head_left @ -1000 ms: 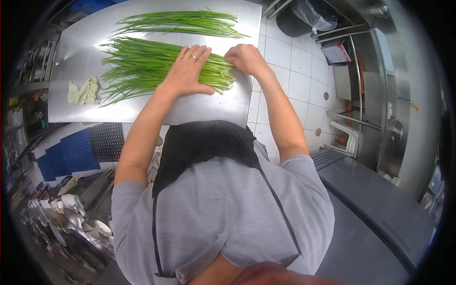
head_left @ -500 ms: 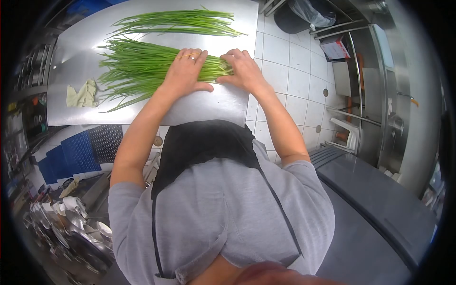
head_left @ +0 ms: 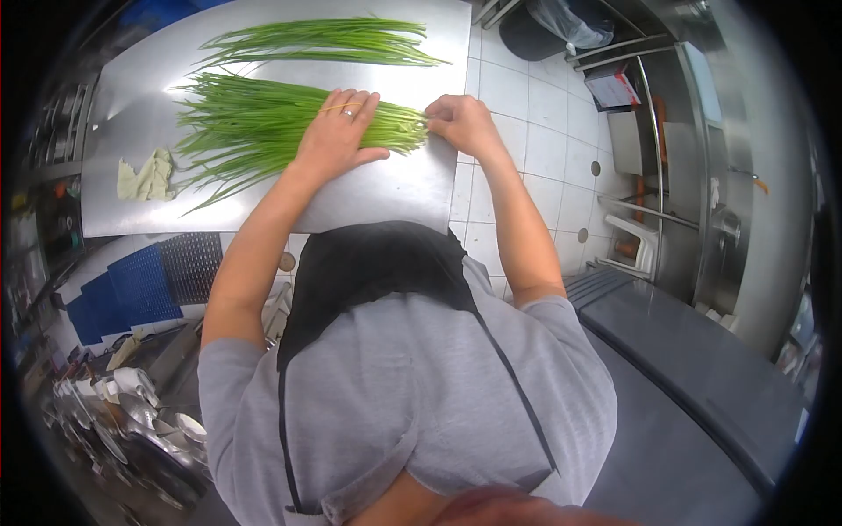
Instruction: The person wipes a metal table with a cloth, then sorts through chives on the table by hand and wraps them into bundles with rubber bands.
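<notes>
A thick bundle of long green chives (head_left: pixel 254 123) lies across the metal table, leaf tips to the left and pale stem ends to the right. My left hand (head_left: pixel 338 131) rests flat over the stems, fingers stretched out and thumb apart. It wears a ring, and a thin yellow band crosses its fingers. At the cut ends, my right hand (head_left: pixel 465 124) has its fingertips pinched together against the pale stems; how many stems it grips is hidden. Beyond the bundle lies a smaller row of chives (head_left: pixel 324 40).
The metal table (head_left: pixel 368 197) ends just right of the stems. A crumpled pale cloth (head_left: pixel 146 175) lies at its left. Beyond the right edge are a tiled floor (head_left: pixel 548 114), a lined black bin (head_left: pixel 531 31) and metal racks. A dark grey surface (head_left: pixel 667 368) stands close on my right.
My right hand has moved a little right, from lying over the stems to pinching at their ends. The pale ends now show. My left hand stays on the bundle.
</notes>
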The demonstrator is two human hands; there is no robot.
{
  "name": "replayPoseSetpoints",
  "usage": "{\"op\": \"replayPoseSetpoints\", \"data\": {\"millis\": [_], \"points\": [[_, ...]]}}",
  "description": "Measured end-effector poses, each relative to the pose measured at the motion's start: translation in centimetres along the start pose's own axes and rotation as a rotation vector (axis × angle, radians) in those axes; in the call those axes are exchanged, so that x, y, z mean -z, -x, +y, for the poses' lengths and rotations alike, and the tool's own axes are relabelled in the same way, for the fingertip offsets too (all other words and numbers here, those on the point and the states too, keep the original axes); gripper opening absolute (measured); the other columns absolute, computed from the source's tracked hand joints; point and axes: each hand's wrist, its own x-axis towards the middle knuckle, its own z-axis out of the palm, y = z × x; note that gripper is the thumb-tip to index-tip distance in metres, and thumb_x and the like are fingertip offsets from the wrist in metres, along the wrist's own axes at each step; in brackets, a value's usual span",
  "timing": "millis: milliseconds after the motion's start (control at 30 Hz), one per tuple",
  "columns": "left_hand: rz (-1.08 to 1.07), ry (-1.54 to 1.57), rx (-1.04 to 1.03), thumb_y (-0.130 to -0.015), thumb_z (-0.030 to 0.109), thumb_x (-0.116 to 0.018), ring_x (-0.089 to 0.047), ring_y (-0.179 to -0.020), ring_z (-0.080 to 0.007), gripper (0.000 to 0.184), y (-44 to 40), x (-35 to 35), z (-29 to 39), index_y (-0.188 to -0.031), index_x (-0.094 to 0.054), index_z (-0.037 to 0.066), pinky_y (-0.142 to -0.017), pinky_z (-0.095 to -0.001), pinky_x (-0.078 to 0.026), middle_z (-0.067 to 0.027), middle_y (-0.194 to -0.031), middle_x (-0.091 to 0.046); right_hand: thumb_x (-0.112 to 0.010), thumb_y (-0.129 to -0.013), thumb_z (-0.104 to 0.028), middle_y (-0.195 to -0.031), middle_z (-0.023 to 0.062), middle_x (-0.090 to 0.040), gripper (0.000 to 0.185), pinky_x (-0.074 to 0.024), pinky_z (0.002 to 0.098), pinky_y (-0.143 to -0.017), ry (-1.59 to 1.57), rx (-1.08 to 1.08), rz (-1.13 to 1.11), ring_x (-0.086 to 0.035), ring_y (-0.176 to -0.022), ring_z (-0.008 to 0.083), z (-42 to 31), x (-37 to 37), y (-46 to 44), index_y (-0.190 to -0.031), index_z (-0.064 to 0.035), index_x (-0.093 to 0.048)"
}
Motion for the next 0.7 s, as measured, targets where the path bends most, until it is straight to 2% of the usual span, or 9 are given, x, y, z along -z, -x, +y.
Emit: {"op": "replayPoseSetpoints", "data": {"millis": [133, 233, 333, 433, 533, 633, 700], "points": [[0.004, -0.003, 0.005, -0.085, 0.06, -0.076, -0.052, -0.136, -0.0391, 0.095, 0.0, 0.1, 0.1, -0.15, -0.047, -0.003, -0.123, -0.0533, -0.036, -0.0217, -0.14, -0.059, -0.078, -0.081, -0.013, -0.091, 0.015, -0.08, 0.025, -0.0601, 0.0408, -0.084, -0.075, -0.035, 0.061, -0.077, -0.086, 0.0294, -0.2, -0.2, -0.1, -0.105, -0.0067, -0.081], [0.006, 0.007, -0.001, -0.085, 0.06, -0.076, -0.052, -0.136, -0.0396, 0.094, 0.1, 0.4, 0.2, -0.149, -0.047, -0.003, -0.122, -0.0528, -0.036, -0.0209, -0.139, -0.06, -0.078, -0.08, -0.012, -0.091, 0.0145, -0.08, 0.027, -0.06, 0.0409, -0.083, -0.026, -0.043, 0.018, -0.077, -0.085, 0.0296, -0.5, -0.2, -0.2, -0.107, -0.008, -0.081], [-0.006, -0.006, 0.008, -0.084, 0.058, -0.077, -0.054, -0.132, -0.0396, 0.09, 0.0, 0.3, 0.3, -0.145, -0.05, -0.003, -0.119, -0.0514, -0.04, -0.0199, -0.137, -0.061, -0.077, -0.082, -0.015, -0.09, 0.0126, -0.08, 0.025, -0.0597, 0.0422, -0.083, 0.005, -0.009, -0.04, -0.076, -0.086, 0.0295, 0.2, -0.1, -0.8, -0.106, -0.0095, -0.081], [-0.018, -0.014, 0.022, -0.084, 0.055, -0.079, -0.056, -0.126, -0.0386, 0.084, -0.3, 0.4, 0.2, -0.14, -0.054, -0.002, -0.114, -0.0496, -0.044, -0.0189, -0.133, -0.062, -0.075, -0.086, -0.016, -0.091, 0.0145, -0.079, 0.022, -0.0588, 0.0395, -0.08, 0.112, 0.029, -0.07, -0.077, -0.084, 0.0284, -0.3, 1.1, -0.9, -0.106, -0.0086, -0.08], [0.016, -0.029, -0.015, -0.083, 0.054, -0.08, -0.058, -0.122, -0.0376, 0.077, -0.2, -0.2, -0.3, -0.133, -0.058, 0.0, -0.11, -0.0485, -0.046, -0.018, -0.129, -0.063, -0.07, -0.088, -0.019, -0.091, 0.0168, -0.078, 0.018, -0.0585, 0.0458, -0.084, 0.115, 0.101, 0.126, -0.074, -0.089, 0.036, -0.4, 1.4, -2.8, -0.098, -0.0089, -0.081], [0.006, -0.015, -0.033, -0.082, 0.054, -0.081, -0.058, -0.121, -0.0375, 0.073, -0.5, -0.7, -0.9, -0.128, -0.06, 0.001, -0.108, -0.0485, -0.046, -0.0176, -0.127, -0.064, -0.069, -0.088, -0.017, -0.09, 0.0189, -0.076, 0.016, -0.0577, 0.0474, -0.083, 0.185, 0.233, 0.319, -0.072, -0.09, 0.0387, -1.0, 0.4, -5.4, -0.096, -0.0087, -0.081], [-0.005, 0.004, -0.032, -0.081, 0.056, -0.08, -0.059, -0.12, -0.0379, 0.073, -0.7, -0.4, -1.1, -0.126, -0.061, 0.001, -0.107, -0.0486, -0.047, -0.0174, -0.126, -0.064, -0.071, -0.087, -0.016, -0.089, 0.0162, -0.073, 0.014, -0.0565, 0.0484, -0.083, 0.259, 0.374, 0.473, -0.069, -0.09, 0.0375, -0.5, -1.0, -7.2, -0.094, -0.0101, -0.081]]}}
